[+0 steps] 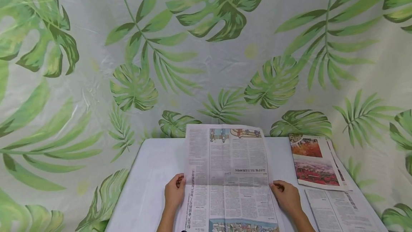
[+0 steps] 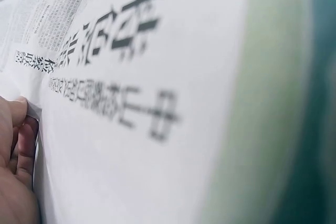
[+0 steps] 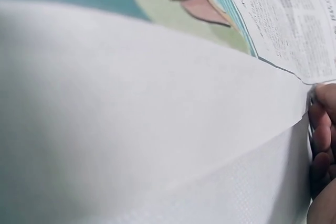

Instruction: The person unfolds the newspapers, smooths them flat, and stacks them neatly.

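Note:
A large newspaper sheet (image 1: pixel 238 153), printed with columns of text and coloured drawings, is spread over the white table in the head view. It has a crease across its middle. My left hand (image 1: pixel 175 192) pinches the sheet's left edge near that crease, thumb on top and fingers curled under. On the opposite edge, at about the same height, my right hand (image 1: pixel 286 197) pinches the paper. Both wrist views show the newspaper close up, its edge between thumb and fingers. The bottom of the sheet runs out of the head view.
Magazine pages with red flower photos (image 1: pixel 317 164) lie at the table's right side. Below them is another folded newspaper (image 1: pixel 341 210). The white table (image 1: pixel 154 167) meets a leaf-patterned curtain (image 1: pixel 222 67) at its back and sides.

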The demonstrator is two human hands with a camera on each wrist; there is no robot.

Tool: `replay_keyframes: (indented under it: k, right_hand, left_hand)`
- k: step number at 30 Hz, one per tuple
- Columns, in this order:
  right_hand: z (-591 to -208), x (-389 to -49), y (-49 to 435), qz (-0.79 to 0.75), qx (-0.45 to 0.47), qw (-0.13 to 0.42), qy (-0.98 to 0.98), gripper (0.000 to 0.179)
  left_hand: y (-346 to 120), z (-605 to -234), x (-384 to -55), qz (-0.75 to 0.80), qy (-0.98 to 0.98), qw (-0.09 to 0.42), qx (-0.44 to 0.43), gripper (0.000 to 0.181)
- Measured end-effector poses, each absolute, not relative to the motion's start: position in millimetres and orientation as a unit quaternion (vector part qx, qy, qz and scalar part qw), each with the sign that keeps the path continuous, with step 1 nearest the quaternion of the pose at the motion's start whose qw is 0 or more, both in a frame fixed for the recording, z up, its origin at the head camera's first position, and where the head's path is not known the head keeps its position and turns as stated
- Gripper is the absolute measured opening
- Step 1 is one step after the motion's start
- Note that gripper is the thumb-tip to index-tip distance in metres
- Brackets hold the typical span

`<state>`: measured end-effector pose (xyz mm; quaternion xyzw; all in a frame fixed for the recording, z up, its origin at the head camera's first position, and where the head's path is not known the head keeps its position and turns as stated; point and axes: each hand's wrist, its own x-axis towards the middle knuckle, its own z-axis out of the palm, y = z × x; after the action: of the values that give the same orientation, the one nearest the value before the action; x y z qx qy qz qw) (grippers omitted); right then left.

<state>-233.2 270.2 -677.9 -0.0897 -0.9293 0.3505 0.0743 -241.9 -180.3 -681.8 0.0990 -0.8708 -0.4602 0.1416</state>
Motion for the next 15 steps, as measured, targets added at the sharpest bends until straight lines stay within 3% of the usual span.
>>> replay_keyframes:
  k: [15]
  right_hand:
    - [-672.3,-234.5,265.1,0.356,-0.122,0.049,-0.925,0.03]
  left_hand:
    - [-179.6,-678.4,-241.8,-0.442,-0.881,0.131,0.107,0.022]
